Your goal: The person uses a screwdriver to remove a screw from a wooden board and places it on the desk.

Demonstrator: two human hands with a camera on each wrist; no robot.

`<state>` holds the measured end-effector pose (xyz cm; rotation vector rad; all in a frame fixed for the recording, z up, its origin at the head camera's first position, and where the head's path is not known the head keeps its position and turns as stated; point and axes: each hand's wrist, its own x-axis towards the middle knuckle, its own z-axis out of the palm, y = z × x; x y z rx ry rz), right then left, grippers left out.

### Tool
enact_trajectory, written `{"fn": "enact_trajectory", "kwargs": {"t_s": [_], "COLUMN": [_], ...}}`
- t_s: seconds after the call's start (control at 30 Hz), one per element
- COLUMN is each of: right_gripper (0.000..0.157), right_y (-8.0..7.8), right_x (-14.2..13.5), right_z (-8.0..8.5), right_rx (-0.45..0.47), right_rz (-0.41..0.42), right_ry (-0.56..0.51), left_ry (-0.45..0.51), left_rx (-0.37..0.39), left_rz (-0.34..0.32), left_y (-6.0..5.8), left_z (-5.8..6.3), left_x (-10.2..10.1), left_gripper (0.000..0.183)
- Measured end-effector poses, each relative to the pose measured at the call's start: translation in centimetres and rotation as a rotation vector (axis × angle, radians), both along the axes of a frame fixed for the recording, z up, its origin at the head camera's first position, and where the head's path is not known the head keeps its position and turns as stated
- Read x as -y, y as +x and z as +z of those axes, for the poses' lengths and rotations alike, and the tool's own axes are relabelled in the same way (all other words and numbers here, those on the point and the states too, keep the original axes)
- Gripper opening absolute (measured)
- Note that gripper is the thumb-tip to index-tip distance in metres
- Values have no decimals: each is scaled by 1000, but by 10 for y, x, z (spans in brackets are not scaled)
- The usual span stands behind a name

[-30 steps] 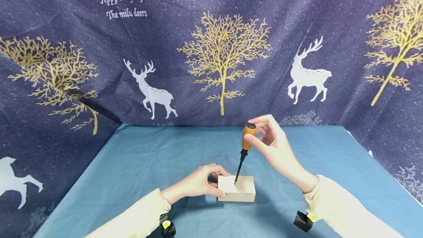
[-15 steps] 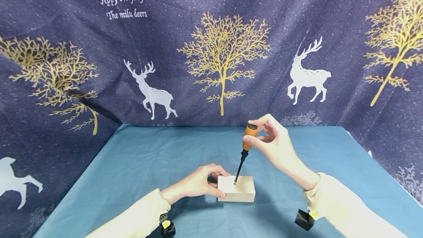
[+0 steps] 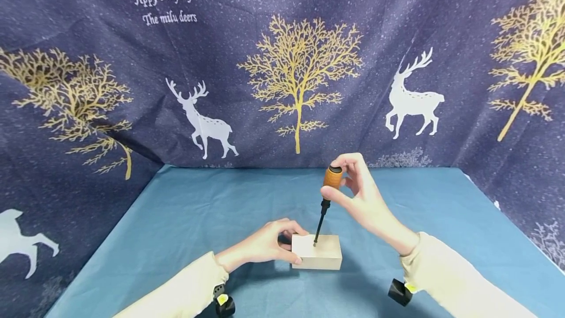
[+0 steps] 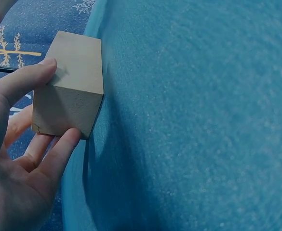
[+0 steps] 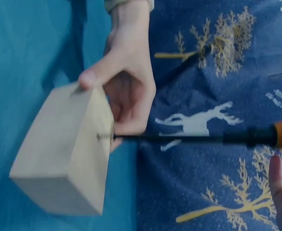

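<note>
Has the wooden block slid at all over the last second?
No, not visibly: in the head view, the wooden block sits in the same spot relative to the middle golden tree, shifted neither left nor right.

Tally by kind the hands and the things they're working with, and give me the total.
Left hand and right hand: 2
Screwdriver: 1
Wooden block: 1
Screw: 1
Total: 5

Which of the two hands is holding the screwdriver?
The right hand: it holds the orange-handled screwdriver upright at a slight tilt, while the left hand grips one end of the pale block.
</note>
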<state>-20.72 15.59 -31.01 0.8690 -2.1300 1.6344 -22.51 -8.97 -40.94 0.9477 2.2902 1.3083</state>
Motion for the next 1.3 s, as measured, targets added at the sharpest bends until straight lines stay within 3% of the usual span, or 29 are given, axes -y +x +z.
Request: {"fn": "enact_trajectory", "kwargs": {"t_s": [0.1, 0.4, 0.63, 0.73, 0.9, 0.97, 1.03, 1.2, 1.3], "right_gripper": [47, 48, 45, 41, 48, 47, 43, 49, 52], "right_y": [1, 1, -1, -2, -1, -2, -3, -2, -2], "right_x": [5, 9, 2, -1, -7, -8, -7, -1, 1], "right_z": [1, 4, 5, 6, 8, 7, 6, 6, 9], "right_rx": [21, 33, 72, 71, 68, 72, 62, 68, 99], "right_rz": [-54, -80, -100, -29, 222, 266, 221, -48, -100], "right_ry": [11, -74, -77, -63, -41, -45, -39, 23, 20], "left_ry": [3, 5, 8, 6, 5, 2, -1, 2, -2], "left_rx": [-3, -6, -5, 4, 16, 8, -3, -10, -17], "left_rz": [-3, -3, -2, -2, -3, -4, -3, -1, -1], "left_y": [0, 0, 0, -1, -1, -1, -2, -2, -2], "left_z": [0, -1, -1, -1, -2, -2, -2, -2, -3], "left_x": [0, 0, 0, 0, 1, 1, 1, 0, 0], "left_gripper": [45, 45, 45, 45, 45, 45, 46, 46, 45]}}
